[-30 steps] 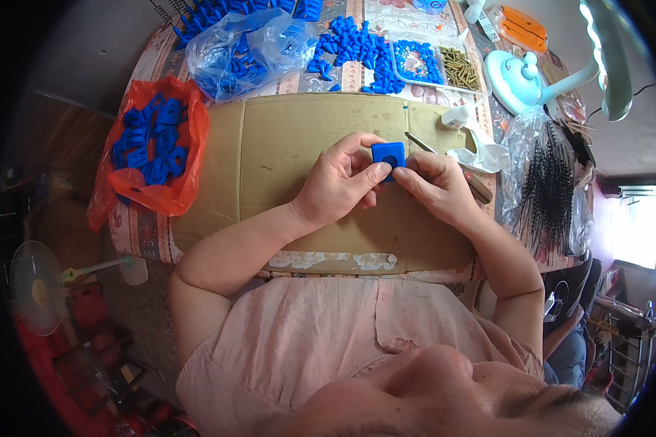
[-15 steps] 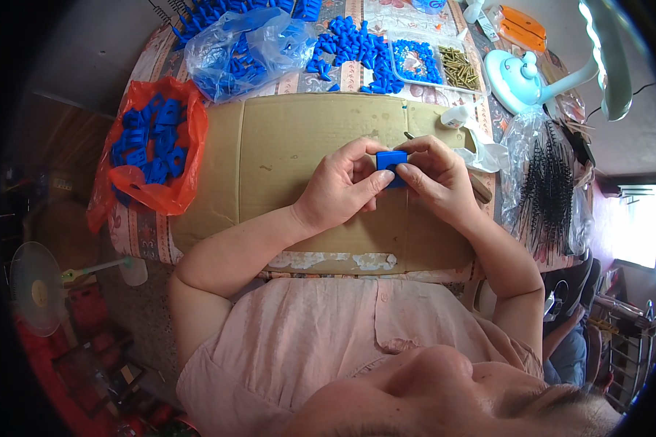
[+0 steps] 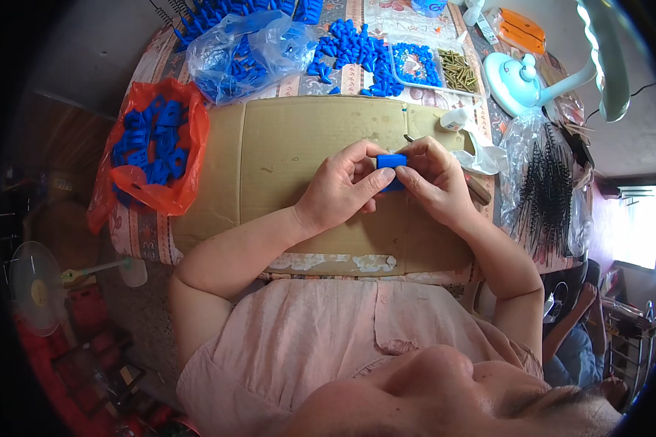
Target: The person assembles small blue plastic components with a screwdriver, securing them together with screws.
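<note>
Between both hands, over the right part of a brown cardboard sheet (image 3: 306, 131), is a small blue plastic block (image 3: 391, 161). My left hand (image 3: 348, 178) grips its left side with thumb and curled fingers. On the other side my right hand (image 3: 434, 175) pinches it the same way. Both thumbs press on the near face, their tips almost meeting, and they hide part of the block. Just behind the right fingers the tip of a thin dark tool (image 3: 408, 137) shows, while a brown handle (image 3: 479, 192) lies beside the right wrist.
An orange bag (image 3: 189, 175) of blue parts stands left. Behind the cardboard are a clear bag (image 3: 211, 69), loose blue pieces (image 3: 350, 47) and a divided box (image 3: 441, 86) with brass-coloured pins. To the right are a white bottle (image 3: 455, 118), a lamp (image 3: 514, 84) and black springy strands (image 3: 547, 189).
The blue block has tipped a little in my fingers, so its top face shows differently. Both hands keep their place and grip. At the far right, a person's arms have moved into view.
</note>
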`<state>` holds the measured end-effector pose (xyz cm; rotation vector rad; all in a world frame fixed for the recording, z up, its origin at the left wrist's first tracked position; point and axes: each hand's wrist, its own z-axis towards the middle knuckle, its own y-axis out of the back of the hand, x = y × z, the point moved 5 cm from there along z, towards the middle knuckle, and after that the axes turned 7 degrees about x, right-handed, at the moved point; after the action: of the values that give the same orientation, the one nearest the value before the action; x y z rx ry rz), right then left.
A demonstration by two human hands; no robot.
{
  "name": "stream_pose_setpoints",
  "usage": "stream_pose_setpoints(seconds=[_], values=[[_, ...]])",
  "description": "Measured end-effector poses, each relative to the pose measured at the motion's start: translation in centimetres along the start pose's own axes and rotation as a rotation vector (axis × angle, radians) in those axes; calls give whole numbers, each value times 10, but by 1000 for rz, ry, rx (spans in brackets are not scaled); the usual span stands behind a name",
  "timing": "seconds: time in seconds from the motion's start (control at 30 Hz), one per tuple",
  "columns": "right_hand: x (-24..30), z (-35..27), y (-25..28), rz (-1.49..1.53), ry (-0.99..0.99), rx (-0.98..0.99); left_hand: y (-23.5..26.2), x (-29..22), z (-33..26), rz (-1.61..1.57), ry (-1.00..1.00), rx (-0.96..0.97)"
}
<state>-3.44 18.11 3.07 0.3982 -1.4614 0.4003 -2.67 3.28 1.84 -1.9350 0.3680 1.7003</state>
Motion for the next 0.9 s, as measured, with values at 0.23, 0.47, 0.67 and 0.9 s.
stream_pose_setpoints(seconds=[0.23,0.47,0.67,0.9], values=[[0,-1,0,22,1,-8,1,-1,1,42,-32,41],[1,-3,-2,-3,-17,-12,1,3,1,60,-35,14],[-6,-8,0,-101,71,-51,-5,-2,0,46,-81,-4],[-11,-10,4,-111,109,-29,-5,-2,-1,87,-47,52]])
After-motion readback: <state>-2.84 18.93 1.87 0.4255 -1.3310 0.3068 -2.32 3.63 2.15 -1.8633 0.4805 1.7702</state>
